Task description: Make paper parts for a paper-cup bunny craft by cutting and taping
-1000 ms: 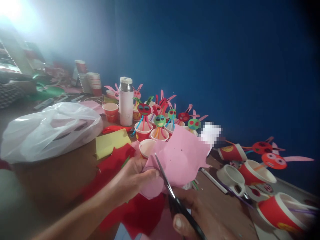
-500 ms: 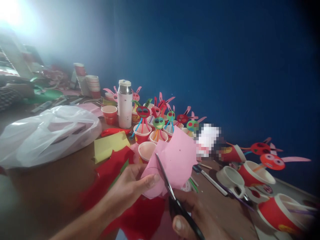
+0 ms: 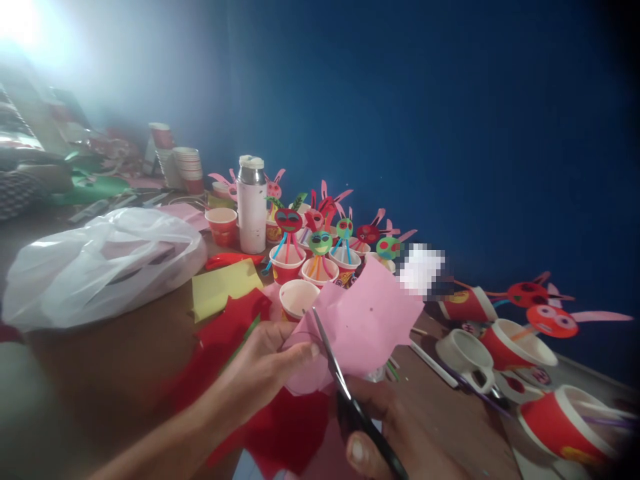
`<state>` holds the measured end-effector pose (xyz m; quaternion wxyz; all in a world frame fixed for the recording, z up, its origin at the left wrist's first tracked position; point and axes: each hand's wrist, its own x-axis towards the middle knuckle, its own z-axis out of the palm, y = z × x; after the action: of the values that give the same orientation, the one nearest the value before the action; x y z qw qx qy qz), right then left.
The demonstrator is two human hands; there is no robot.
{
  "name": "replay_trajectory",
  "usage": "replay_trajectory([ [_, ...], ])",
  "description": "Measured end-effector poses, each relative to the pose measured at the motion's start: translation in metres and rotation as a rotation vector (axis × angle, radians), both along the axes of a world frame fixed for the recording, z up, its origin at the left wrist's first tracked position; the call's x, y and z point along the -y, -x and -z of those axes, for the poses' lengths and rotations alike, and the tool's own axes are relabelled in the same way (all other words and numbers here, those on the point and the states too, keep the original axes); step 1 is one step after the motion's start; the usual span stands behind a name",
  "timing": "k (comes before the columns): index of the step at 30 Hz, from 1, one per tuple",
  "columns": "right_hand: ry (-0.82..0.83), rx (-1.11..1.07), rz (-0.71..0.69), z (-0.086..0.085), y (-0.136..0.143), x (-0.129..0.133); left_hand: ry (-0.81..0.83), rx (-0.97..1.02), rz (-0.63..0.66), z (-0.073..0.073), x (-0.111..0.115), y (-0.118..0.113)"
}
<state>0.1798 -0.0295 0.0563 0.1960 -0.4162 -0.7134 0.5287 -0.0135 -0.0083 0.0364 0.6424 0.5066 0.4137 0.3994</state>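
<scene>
Between the thumb and fingers of my left hand [image 3: 270, 363] is a sheet of pink paper [image 3: 373, 320], with a curved line drawn near the thumb. My right hand [image 3: 385, 427] is closed round the black handles of a pair of scissors [image 3: 345, 393]. The scissor blades point up and away, lying along the cut in the pink paper beside my left thumb. Under my hands lies red paper [image 3: 295, 427], and a yellow sheet [image 3: 225, 287] is to its left. Just behind the pink paper stands a paper cup [image 3: 299, 298].
Behind, several red cups hold paper-faced straw figures [image 3: 320, 243], by a white flask [image 3: 252, 207]. At left lies a white plastic bag [image 3: 105, 267]. A white mug [image 3: 464, 357] and tilted red cups [image 3: 560, 423] are at right. A blue wall [image 3: 425, 120] rises behind.
The pink paper's free part has swung to the right, opening away from the scissor blades. Both hands stay nearly in place, and the whole view has shifted slightly.
</scene>
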Motion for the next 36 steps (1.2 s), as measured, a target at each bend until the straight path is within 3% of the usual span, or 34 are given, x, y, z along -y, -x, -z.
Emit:
replay_trajectory([
  [5, 0.081, -0.078, -0.038, 0.015, -0.002, -0.002, -0.008, -0.005, 0.029, 0.000, -0.002, 0.002],
  [12, 0.043, -0.010, -0.011, 0.006, -0.002, -0.003, -0.003, -0.021, 0.041, 0.001, -0.003, 0.004],
  [19, 0.129, -0.105, 0.016, 0.012, 0.001, 0.000, -0.014, -0.048, 0.050, 0.007, -0.005, 0.005],
  [36, 0.153, -0.058, 0.033, 0.008, 0.002, -0.002, 0.107, 0.042, 0.038, 0.004, -0.008, 0.006],
])
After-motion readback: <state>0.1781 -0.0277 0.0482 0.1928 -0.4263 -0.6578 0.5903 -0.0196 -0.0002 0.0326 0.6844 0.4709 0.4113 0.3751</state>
